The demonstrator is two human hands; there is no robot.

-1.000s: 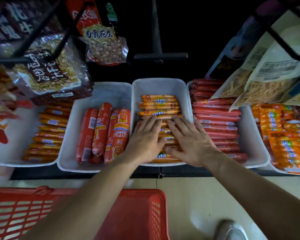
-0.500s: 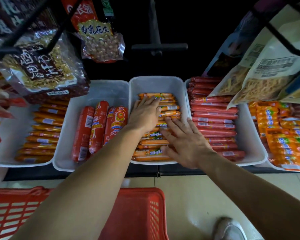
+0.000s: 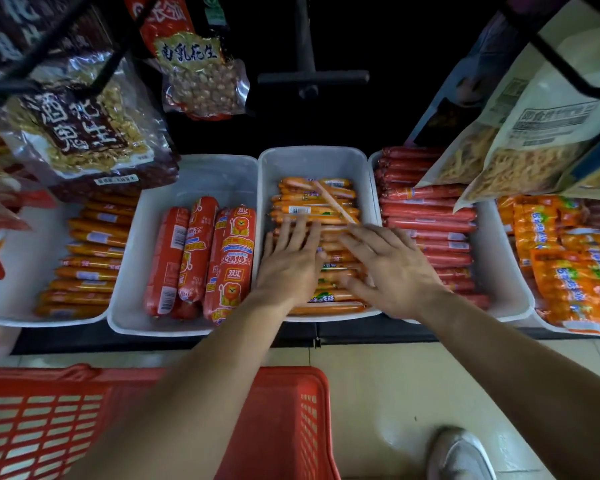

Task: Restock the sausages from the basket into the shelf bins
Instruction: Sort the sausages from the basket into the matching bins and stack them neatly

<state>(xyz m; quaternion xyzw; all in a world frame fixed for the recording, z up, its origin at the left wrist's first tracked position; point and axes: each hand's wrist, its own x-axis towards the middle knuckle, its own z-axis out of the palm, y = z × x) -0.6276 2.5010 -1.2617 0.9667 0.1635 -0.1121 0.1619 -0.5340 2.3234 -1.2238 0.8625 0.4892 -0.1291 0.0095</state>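
A white middle bin on the low shelf holds a stack of thin orange sausages. One pale sausage lies slanted across the top of the stack. My left hand rests flat on the sausages at the bin's left side, fingers spread. My right hand lies flat on them at the right side, fingers apart, holding nothing. The red basket stands on the floor below my arms; its inside is mostly hidden by my left arm.
To the left, a white bin holds fat red sausages, and a further bin holds orange sticks. On the right are a bin of thin red sausages and orange packs. Snack bags hang overhead. My shoe is on the tiled floor.
My left hand reached toward the back of the bin, then drew back to the middle. The right hand stayed flat on the stack. A slanted sausage now shows on top.
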